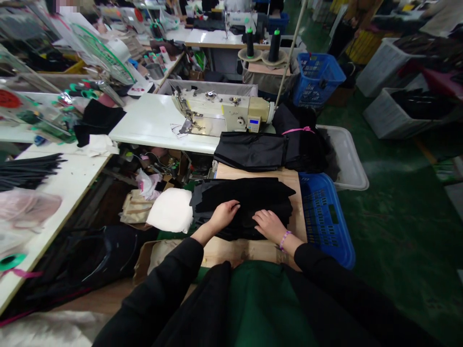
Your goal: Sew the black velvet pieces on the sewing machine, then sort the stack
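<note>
Black fabric pieces [249,190] lie stacked on a light wooden board [299,212] in front of me. Over the middle of the stack, my left hand [224,214] has its thumb and fingers pressed together; anything between them is too small to make out. My right hand [269,224], with a beaded bracelet at the wrist, rests flat on the right part of the stack, fingers spread. Behind the stack lie folded black fabric [249,150] and a dark bundle tied with a pink strip [302,130].
A sewing machine [231,111] stands on a white table [144,120] ahead. White padded material [171,210] is left of the stack. To the right are a blue basket [342,236] and a white bin [356,168]. Black strips [29,168] lie at far left.
</note>
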Tool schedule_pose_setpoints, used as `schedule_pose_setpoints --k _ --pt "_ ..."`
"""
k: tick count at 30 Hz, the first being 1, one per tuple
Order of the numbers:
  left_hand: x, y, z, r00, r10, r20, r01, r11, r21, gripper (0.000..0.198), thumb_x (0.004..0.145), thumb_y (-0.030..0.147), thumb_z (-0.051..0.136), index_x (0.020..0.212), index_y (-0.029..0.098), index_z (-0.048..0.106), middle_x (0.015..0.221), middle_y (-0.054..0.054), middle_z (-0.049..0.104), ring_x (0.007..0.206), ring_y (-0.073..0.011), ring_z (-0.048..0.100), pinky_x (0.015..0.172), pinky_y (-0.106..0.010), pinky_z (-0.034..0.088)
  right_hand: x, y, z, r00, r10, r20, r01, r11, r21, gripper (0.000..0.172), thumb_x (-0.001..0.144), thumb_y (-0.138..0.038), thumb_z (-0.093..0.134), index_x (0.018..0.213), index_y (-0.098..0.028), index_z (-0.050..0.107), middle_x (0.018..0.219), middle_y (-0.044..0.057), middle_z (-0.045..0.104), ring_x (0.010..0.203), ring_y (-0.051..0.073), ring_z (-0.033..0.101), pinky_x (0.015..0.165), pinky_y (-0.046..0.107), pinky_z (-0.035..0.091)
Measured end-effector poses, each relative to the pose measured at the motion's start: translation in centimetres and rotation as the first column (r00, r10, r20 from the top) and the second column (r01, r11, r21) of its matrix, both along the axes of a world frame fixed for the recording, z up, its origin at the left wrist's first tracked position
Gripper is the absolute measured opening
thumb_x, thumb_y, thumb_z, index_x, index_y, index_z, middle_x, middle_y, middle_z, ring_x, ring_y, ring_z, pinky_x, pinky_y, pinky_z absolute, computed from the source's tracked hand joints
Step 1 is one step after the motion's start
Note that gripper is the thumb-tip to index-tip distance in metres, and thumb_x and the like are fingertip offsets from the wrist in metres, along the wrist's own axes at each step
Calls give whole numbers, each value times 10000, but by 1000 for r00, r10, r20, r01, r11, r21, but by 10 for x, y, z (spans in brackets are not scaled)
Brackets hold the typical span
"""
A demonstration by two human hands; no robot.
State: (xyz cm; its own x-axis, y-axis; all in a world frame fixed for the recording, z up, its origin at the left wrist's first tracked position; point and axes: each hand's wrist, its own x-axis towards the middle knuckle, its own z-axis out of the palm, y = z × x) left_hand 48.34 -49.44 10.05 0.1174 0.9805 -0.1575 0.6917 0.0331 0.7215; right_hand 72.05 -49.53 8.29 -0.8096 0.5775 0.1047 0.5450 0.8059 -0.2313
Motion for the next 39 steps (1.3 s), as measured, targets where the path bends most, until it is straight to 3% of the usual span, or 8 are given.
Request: schedule_pose_setpoints --k 7,12,15,18,25,29,32,39 --pt "0 -4 -4 998 23 59 -24 1000 14 195 922 257 508 1036 204 657 962 -47 726 903 -201 690 833 -287 515 4 1 -16 989 96 112 -95 995 -9 146 913 -90 540 983 -156 649 936 88 638 897 233 532 783 361 393" --pt "2 -7 -4 986 41 159 -57 994 97 167 839 120 487 968 193 564 854 -22 631 797 -173 619 763 -292 495 4 -5 -17 991 28 134 -23 999 -36 178 922 -75 507 976 -152 659 952 96 649 892 232 534 790 365 373" --pt "1 -9 -2 985 -59 161 42 993 110 249 744 9 415 803 198 567 746 5 571 726 -153 568 736 -276 477 3 -5 -15 991 -39 130 48 996 -71 92 928 -168 578 897 -169 665 900 76 652 875 223 550 773 352 370" --pt "0 -11 -1 970 -168 176 152 983 101 316 667 -41 381 680 192 594 751 -5 593 784 -147 596 797 -267 480 4 -1 -12 988 -90 124 103 989 -107 96 926 -274 640 883 -196 675 883 51 664 874 204 574 771 333 373" --pt "3 -15 -6 973 -200 119 189 977 94 406 765 -27 392 876 184 721 888 -41 681 882 -155 646 890 -291 511 0 1 -12 980 -110 164 133 982 -133 196 927 -382 644 900 -191 678 885 53 672 890 204 594 730 310 396" --pt "2 -14 -3 977 -196 88 188 978 92 409 772 -31 409 896 190 731 921 -38 700 915 -155 659 915 -285 517 -6 -2 -16 979 -23 201 51 989 -138 116 965 -224 569 966 -181 677 959 68 668 920 202 587 735 308 394" --pt "2 -14 -1 978 -198 65 192 978 86 402 780 -24 419 902 192 736 920 -36 704 922 -157 661 916 -286 522 -9 -2 -18 971 28 239 5 990 -140 174 958 -121 511 920 -151 678 936 89 661 888 201 583 727 311 391" --pt "3 -14 -3 979 -195 57 191 979 66 387 791 -9 422 914 188 732 922 -39 704 911 -160 660 913 -297 523 -15 -2 -20 963 58 264 -24 991 -130 138 917 -109 535 934 -125 671 939 112 656 899 220 576 715 315 398"
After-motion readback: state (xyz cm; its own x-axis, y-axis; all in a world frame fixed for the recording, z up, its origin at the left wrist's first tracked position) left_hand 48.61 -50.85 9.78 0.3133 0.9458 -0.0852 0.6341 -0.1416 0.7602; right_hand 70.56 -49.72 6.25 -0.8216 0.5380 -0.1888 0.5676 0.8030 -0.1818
